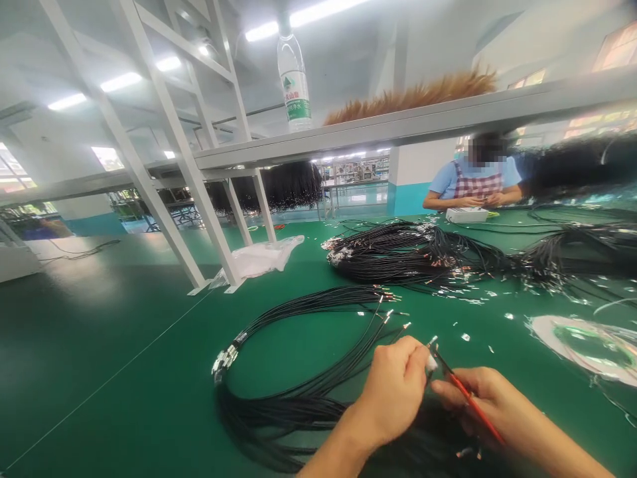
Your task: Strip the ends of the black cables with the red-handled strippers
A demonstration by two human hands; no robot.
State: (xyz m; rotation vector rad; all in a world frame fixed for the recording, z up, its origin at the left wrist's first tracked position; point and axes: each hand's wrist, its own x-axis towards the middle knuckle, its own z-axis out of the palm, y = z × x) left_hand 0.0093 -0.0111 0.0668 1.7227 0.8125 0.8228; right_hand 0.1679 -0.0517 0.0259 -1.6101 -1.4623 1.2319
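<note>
My left hand (393, 385) is closed on a black cable, its light tip (432, 341) sticking out past the fingers with a white bit beside it. Red-handled pliers (470, 399) lie in my right hand (490, 392), which is wrapped around them. Their dark jaws are close to the cable's end; I cannot tell whether they touch it. Left of my hands, a bundle of black cables (279, 398) curves over the green table (119, 358). Silver connectors (226, 358) are gathered at its left bend, and several loose ends point up near my left hand.
A larger heap of black cables (398, 255) lies farther back, with white scraps (465, 337) scattered about. Shelf legs (192, 166) stand at left by a plastic bag (263, 255). A white coil (562, 332) lies at right. Across the table sits a person (478, 186) beside a white box (466, 214).
</note>
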